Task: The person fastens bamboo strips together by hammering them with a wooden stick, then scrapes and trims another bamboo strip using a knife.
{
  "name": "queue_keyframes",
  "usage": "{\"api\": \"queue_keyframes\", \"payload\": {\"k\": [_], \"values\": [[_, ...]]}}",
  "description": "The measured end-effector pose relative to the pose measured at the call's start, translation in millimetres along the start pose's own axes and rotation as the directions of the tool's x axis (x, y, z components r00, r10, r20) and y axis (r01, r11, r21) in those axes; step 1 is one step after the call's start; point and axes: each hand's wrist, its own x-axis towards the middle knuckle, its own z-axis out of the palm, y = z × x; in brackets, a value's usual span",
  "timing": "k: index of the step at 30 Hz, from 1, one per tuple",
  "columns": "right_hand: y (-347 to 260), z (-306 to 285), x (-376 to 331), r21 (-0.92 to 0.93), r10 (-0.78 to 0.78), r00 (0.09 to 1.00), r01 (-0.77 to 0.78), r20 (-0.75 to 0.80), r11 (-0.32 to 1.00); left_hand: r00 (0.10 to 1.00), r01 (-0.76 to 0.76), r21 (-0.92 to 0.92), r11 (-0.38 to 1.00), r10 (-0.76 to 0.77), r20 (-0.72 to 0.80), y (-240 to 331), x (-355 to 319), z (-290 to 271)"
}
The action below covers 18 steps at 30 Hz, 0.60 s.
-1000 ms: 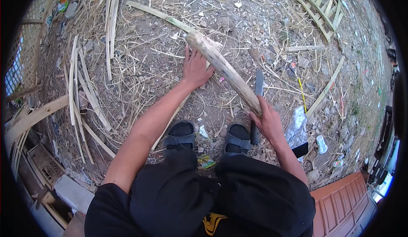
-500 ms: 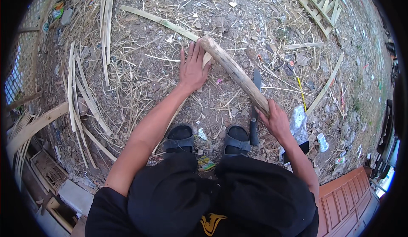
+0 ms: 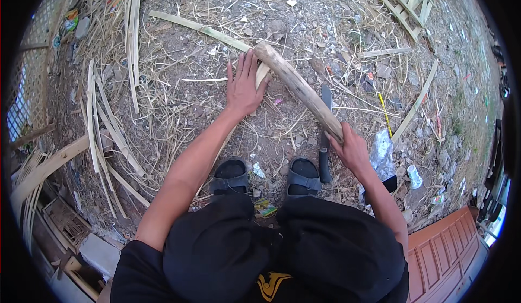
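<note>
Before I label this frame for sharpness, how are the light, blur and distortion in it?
Head view: soft, even daylight, no hard shadows or glare; the left hand, the right hand and the wooden pole look sharp, without motion blur; fisheye bends the bamboo strips and ladder-like frame near the rim; black corners surround the round image.
</note>
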Motion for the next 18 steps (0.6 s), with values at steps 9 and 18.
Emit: {"api": "queue_keyframes", "payload": {"k": [9,18], "values": [[-3,5,4,0.127,0.128,0.992,-0.128,0.005,0.984,1.000,0.018,-0.038,0.999,-0.017,0.017,2,0,0],[-9,10,3,0.093,0.082,0.996,-0.079,-0.030,0.992,0.998,0.025,0.004,1.000,-0.025,0.066,3,-1,-2]]}}
